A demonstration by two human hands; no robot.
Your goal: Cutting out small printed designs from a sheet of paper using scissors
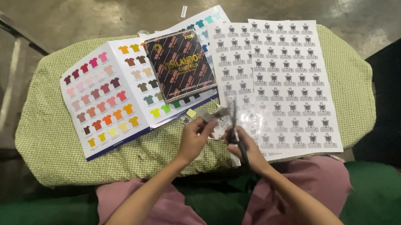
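My right hand grips a pair of dark scissors with the blades pointing up and away from me. My left hand pinches a small cut piece of sticker sheet right beside the blades. Both hands hover over the near edge of a green checked cushion on my lap. Under and to the right of my hands lie white sticker sheets printed with rows of small dark emblems.
An open colour chart booklet with rows of tiny shirt swatches lies on the cushion's left half. A dark patterned box rests on it. Small cut scraps lie near my left hand. A metal chair frame stands at left.
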